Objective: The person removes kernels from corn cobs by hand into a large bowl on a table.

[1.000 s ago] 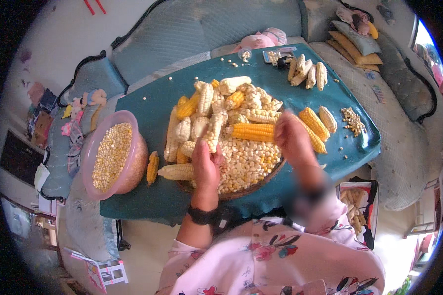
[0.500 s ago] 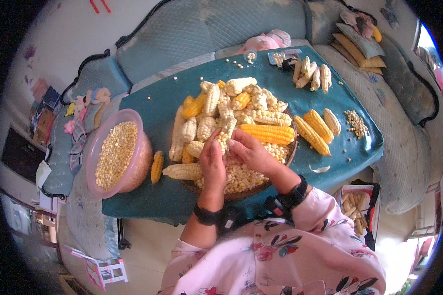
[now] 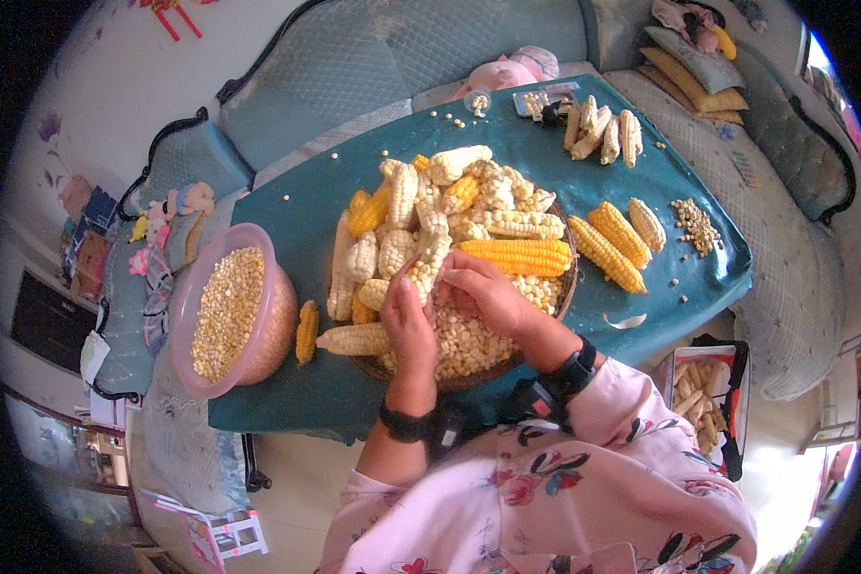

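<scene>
A pale, partly stripped corn cob is held over a round basket heaped with whole cobs and loose kernels. My left hand closes around the cob from the left and below. At its other side is my right hand, thumb and fingers bent inward against the cob; the exact fingertip contact is partly hidden. Loose pale kernels lie beneath both hands. Behind them, white and yellow cobs are piled up, with a bright yellow cob just beyond my right hand.
A pink tub of kernels stands left on the green-covered table, beside a small orange cob. Right are yellow cobs and a kernel pile; bare cobs lie far right. A box of cobs sits below the table.
My right hand's fingers have drawn slightly back from the cob's face, and my left hand has dipped a little. The whole view has shifted slightly.
</scene>
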The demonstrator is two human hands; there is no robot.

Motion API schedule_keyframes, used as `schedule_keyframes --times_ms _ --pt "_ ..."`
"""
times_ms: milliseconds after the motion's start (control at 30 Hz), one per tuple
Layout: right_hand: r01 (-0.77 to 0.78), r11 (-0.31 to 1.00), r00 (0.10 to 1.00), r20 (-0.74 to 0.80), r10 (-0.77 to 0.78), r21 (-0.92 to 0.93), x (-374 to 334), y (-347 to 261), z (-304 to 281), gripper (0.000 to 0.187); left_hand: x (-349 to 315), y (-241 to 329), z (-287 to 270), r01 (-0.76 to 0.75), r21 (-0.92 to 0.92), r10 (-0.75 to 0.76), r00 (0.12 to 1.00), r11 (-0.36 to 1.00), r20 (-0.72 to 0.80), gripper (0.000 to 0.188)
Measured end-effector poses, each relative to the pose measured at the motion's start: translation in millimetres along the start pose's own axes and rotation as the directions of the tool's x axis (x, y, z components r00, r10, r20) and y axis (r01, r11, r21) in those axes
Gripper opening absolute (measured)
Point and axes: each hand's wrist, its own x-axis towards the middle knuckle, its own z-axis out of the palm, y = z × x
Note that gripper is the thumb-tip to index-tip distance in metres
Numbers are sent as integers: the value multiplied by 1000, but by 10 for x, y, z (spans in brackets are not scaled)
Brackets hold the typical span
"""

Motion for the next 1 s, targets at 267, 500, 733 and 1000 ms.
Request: schedule_keyframes --times_ms 267,500,733,1000 --pt "95 994 994 66 -91 -61 4 52 -37 19 -49 101 25 -20 132 19 1000 991 6 37" --pt "130 981 989 89 -117 -146 2 81 -63 16 -42 75 12 -340 373 330 940 864 93 33" --pt "139 971 990 -9 -144 -194 17 102 -30 14 -15 12 -2 -285 369 262 958 885 113 30" --pt "73 982 997 7 -72 -175 -13 31 -49 20 -30 50 6 -74 233 71 997 970 19 29"
